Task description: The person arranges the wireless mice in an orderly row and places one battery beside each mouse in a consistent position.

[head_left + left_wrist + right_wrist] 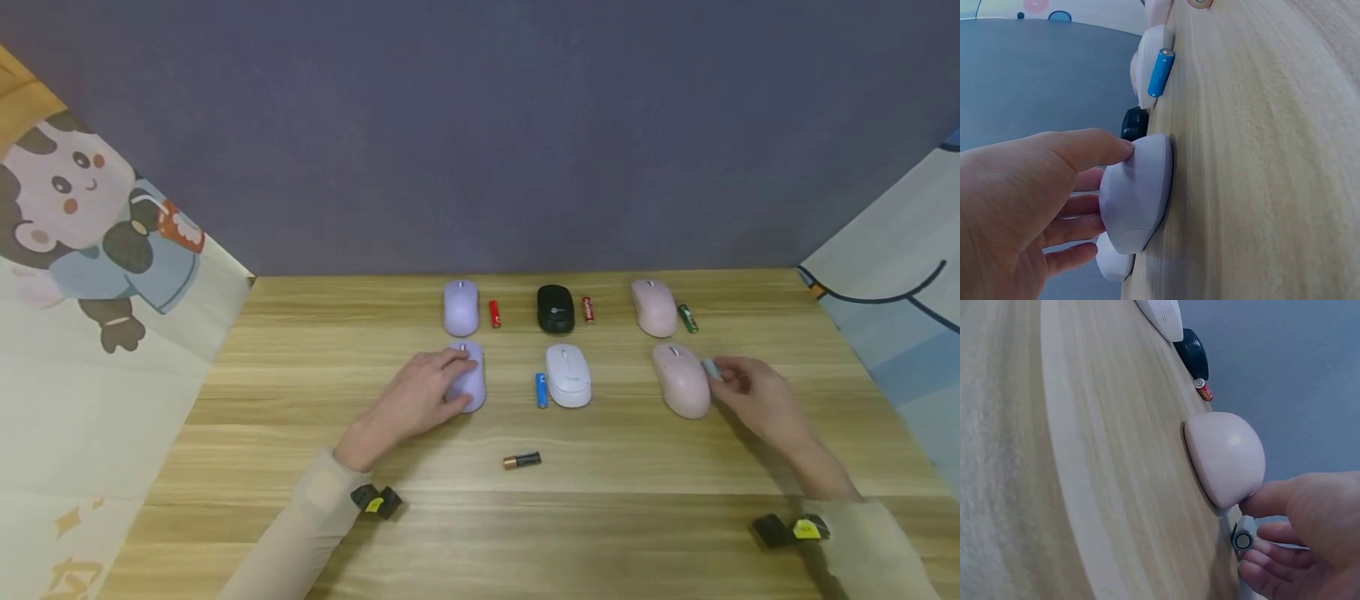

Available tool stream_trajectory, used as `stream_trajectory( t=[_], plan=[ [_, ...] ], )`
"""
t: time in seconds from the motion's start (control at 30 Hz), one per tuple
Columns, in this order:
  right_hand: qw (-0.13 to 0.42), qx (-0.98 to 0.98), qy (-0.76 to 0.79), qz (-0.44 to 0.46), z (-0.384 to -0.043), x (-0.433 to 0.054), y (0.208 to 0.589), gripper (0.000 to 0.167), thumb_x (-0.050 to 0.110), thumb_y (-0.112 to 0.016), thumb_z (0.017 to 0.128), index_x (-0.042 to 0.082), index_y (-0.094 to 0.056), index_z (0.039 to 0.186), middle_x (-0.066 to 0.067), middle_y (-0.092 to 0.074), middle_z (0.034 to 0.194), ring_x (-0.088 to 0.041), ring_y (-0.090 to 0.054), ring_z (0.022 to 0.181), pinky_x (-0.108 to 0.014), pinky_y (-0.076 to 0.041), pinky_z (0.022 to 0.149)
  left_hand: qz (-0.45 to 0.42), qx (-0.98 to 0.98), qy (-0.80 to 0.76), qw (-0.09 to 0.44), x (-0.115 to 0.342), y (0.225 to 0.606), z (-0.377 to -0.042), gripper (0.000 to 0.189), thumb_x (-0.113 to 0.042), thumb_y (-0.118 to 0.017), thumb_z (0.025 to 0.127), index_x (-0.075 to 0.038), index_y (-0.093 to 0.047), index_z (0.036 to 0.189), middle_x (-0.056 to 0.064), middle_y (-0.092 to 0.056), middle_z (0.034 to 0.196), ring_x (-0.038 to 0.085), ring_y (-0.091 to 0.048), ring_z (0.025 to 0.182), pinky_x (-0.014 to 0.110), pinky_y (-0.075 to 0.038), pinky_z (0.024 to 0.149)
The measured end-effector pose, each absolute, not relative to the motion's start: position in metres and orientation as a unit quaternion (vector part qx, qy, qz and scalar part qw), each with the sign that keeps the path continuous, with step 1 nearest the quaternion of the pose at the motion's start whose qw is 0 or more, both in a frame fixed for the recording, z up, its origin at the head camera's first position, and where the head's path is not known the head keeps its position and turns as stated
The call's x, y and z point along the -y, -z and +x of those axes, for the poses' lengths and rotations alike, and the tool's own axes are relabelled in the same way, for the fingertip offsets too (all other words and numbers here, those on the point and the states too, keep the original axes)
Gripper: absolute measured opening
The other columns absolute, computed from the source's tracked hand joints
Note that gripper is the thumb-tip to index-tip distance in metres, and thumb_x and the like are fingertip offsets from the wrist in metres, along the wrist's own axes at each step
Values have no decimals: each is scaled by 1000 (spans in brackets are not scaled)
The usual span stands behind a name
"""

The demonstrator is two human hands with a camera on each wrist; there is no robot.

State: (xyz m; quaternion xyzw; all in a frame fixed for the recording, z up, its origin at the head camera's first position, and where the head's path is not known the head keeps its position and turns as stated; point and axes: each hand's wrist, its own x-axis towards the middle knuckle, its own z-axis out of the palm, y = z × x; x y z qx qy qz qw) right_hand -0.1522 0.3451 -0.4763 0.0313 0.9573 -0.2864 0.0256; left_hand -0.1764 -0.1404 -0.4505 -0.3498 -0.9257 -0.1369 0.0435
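Note:
My left hand [422, 392] holds a purple computer mouse [471, 387] in the near row, thumb on one side and fingers over the other. In the left wrist view that mouse [1135, 194] stays flat on the wooden tabletop. On the right, my right hand [761, 400] pinches a pale battery [711, 368] just beside the near pink mouse [681, 381]. The right wrist view shows the battery's round end [1244, 540] by the fingertips, and the thumb close against the pink mouse [1227, 456].
Behind stand another purple mouse [461, 308], a black mouse [556, 309] and a pink mouse [654, 308], beside red [495, 314], dark red [588, 310] and green [687, 318] batteries. A white mouse [568, 377] and blue battery [542, 390] sit centrally; a black-and-copper battery [522, 460] lies nearer.

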Motion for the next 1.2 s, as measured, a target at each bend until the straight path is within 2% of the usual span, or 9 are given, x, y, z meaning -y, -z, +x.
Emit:
stream_trajectory(
  t=[0.17,0.4,0.57,0.63,0.83,0.93,1.03,1.1,1.2],
  plan=[
    [6,-956,295,12,-145,-342,473,59,29,-57,106,-14,-43,144,-35,-48,128,-48,-55,107,-62,-53,83,-350,926,137,41,140,449,-176,51,-31,-79,92,-4,-67,133,18,-63,139,32,-62,127,50,-52,108],
    [-59,-948,312,-21,-140,-336,467,54,27,-59,105,-10,-47,143,-36,-43,136,-52,-49,116,-65,-48,87,-349,926,135,47,140,453,-178,50,-30,-79,91,-4,-67,133,18,-63,139,31,-62,126,49,-53,105],
    [-117,-942,310,-52,-139,-327,460,45,21,-65,102,-6,-56,137,-30,-50,134,-45,-51,116,-28,-42,85,-348,926,138,45,140,453,-178,51,-31,-79,91,-4,-67,133,18,-63,139,31,-62,127,49,-53,106],
    [-147,-936,309,-75,-139,-321,459,40,14,-68,98,-5,-60,133,-28,-54,130,-42,-53,113,-20,-37,80,-348,926,140,44,141,453,-178,51,-31,-79,91,-4,-67,133,18,-63,139,32,-61,127,49,-53,106],
    [-183,-929,290,-141,-138,-296,455,37,7,-74,92,-1,-65,127,-21,-62,122,-37,-56,111,-32,-41,84,-347,926,140,46,141,454,-178,51,-31,-79,91,-4,-67,133,18,-63,139,31,-61,127,48,-53,106],
    [-189,-919,294,-182,-138,-283,455,41,2,-77,88,-1,-65,127,-19,-64,122,-36,-57,113,-22,-42,95,-349,926,140,46,141,455,-178,51,-31,-80,91,-4,-67,133,18,-63,139,31,-62,127,48,-53,106],
    [-207,-900,304,-233,-139,-269,457,46,-4,-79,80,-1,-66,123,-18,-65,121,-37,-56,114,-8,-30,106,-349,925,144,44,141,455,-178,51,-30,-80,91,-3,-66,133,18,-62,139,32,-61,127,48,-53,108],
    [-212,-893,300,-259,-139,-260,459,48,-5,-81,76,-1,-66,122,-16,-66,121,-37,-56,115,-6,-25,111,-348,925,150,41,141,455,-178,51,-29,-80,92,-3,-66,133,19,-62,140,33,-61,128,47,-52,109],
    [-198,-892,292,-281,-137,-248,462,49,-3,-82,76,2,-66,123,-13,-66,122,-33,-58,115,-7,-28,110,-346,924,160,37,141,454,-177,51,-27,-80,92,-1,-65,133,21,-61,140,35,-61,128,47,-52,110]
  ],
)
